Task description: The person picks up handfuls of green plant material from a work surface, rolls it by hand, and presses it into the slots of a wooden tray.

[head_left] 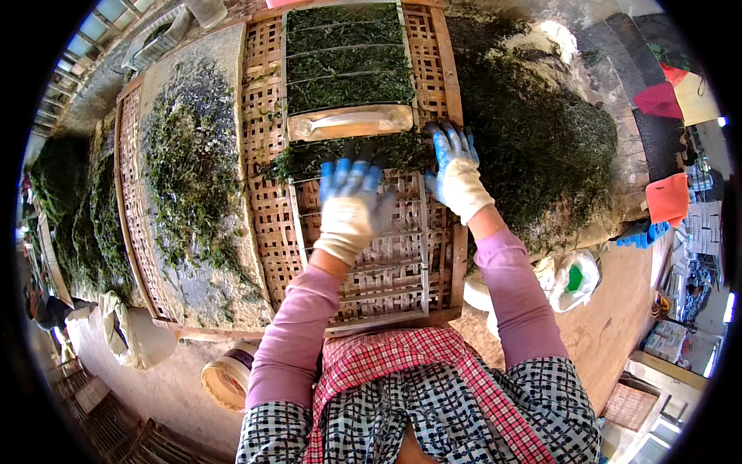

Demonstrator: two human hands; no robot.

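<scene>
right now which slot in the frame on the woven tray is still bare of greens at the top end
The pale tan slot, just beyond the strip of greens under both gloved hands. The four slots above it are packed dark green; this one shows bare tan.

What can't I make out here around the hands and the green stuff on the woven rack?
Head view only:
- Left hand: its gloved palm faces down on the woven rack, so whether it holds any greens is hidden.
- Right hand: fingertips sink into the row of greens; grip unclear.
- Big green heap: what lies under it is covered.
- Small tub: partly hidden by the left sleeve.
</scene>
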